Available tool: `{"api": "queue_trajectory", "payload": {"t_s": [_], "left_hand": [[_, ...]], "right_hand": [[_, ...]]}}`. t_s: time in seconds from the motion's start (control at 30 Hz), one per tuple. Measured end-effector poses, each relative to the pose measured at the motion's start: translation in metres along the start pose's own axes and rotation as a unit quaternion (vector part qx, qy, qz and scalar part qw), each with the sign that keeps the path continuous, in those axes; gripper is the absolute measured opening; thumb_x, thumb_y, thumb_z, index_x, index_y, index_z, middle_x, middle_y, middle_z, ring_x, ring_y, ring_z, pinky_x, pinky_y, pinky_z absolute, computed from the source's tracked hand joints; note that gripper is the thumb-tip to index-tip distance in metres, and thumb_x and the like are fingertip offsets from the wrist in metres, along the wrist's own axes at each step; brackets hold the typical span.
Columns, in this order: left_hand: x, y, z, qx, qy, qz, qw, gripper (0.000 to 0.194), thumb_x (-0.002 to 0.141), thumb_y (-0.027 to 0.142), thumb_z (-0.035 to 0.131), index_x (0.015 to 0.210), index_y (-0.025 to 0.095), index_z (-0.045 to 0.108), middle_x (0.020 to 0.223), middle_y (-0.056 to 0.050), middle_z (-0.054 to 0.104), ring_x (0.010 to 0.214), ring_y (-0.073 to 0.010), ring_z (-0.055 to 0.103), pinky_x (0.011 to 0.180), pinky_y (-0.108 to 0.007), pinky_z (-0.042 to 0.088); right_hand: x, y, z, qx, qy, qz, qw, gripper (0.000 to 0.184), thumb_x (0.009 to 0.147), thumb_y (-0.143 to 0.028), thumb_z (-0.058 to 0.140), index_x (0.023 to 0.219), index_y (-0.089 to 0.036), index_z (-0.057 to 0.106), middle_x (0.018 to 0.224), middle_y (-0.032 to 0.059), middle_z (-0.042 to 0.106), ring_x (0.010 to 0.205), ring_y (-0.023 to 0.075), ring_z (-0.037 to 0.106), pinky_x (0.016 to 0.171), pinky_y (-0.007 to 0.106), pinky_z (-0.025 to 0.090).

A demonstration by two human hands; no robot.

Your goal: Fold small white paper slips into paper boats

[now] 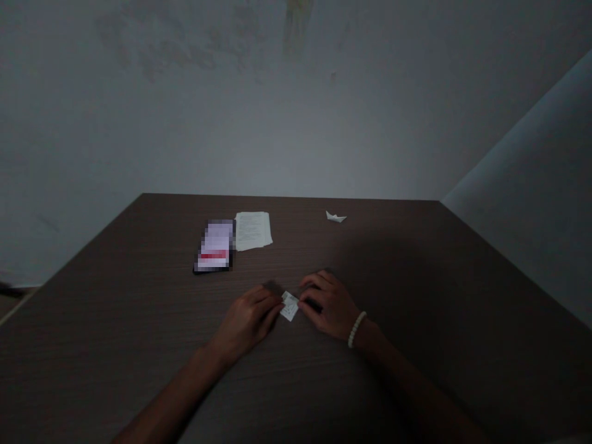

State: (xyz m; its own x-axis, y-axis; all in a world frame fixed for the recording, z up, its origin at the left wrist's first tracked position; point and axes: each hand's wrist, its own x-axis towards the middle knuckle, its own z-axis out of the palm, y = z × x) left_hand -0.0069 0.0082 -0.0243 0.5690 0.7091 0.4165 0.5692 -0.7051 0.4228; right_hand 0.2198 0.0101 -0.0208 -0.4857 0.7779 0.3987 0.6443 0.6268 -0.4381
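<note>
**Q:** Where is the folded paper [289, 306]?

**A:** Centre, over the table [393, 265], between the left hand [245, 322] and right hand [326, 302].

**Q:** Fingers?

**A:** Closed on its edges, both hands.

**Q:** Other items?

**A:** Far side: phone [213, 245], sheet [253, 230], paper boat [335, 217]. Right wrist: bead bracelet [356, 328].

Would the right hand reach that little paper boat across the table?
Probably yes: the right hand is touching the folded paper, but only tabletop lies between it and the paper boat.
</note>
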Motion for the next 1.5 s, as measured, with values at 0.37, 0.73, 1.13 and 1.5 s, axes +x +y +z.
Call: {"api": "queue_trajectory", "payload": {"t_s": [0.37,0.73,1.13,1.5], "left_hand": [[0.001,0.002,-0.005,0.036,-0.034,0.036,0.998,0.023,0.093,0.02,0.048,0.089,0.017,0.071,0.086,-0.007,0.065,0.08,-0.0194,0.059,0.07,-0.033,0.05],[0.004,0.004,-0.003,0.035,-0.004,-0.031,0.999,0.019,0.092,0.022,0.051,0.084,0.017,0.068,0.08,-0.005,0.067,0.075,-0.0191,0.059,0.072,-0.036,0.047],[0.011,0.009,-0.004,0.002,0.006,-0.109,0.994,0.012,0.086,0.023,0.06,0.081,0.018,0.069,0.079,-0.004,0.069,0.075,-0.0191,0.061,0.07,-0.033,0.047],[0.009,0.007,-0.001,-0.007,0.021,-0.134,0.991,0.011,0.084,0.024,0.064,0.075,0.018,0.068,0.073,-0.003,0.067,0.069,-0.0186,0.059,0.066,-0.032,0.046]], "right_hand": [[-0.001,0.003,0.001,-0.006,0.004,-0.02,1.0,0.004,0.082,-0.025,0.068,0.083,-0.021,0.068,0.103,0.0052,0.061,0.095,0.0204,0.052,0.086,0.038,0.043],[0.002,-0.002,0.003,0.002,0.006,0.03,1.0,0.005,0.085,-0.022,0.065,0.081,-0.02,0.066,0.105,0.0056,0.06,0.101,0.0207,0.051,0.09,0.038,0.044],[0.004,-0.006,0.007,0.001,0.028,0.07,0.997,0.009,0.08,-0.023,0.068,0.074,-0.02,0.062,0.103,0.0063,0.06,0.098,0.022,0.052,0.087,0.04,0.044],[0.005,-0.004,0.006,0.017,0.025,0.07,0.997,0.009,0.078,-0.023,0.071,0.073,-0.02,0.065,0.101,0.004,0.06,0.096,0.0196,0.052,0.088,0.038,0.043]]}}
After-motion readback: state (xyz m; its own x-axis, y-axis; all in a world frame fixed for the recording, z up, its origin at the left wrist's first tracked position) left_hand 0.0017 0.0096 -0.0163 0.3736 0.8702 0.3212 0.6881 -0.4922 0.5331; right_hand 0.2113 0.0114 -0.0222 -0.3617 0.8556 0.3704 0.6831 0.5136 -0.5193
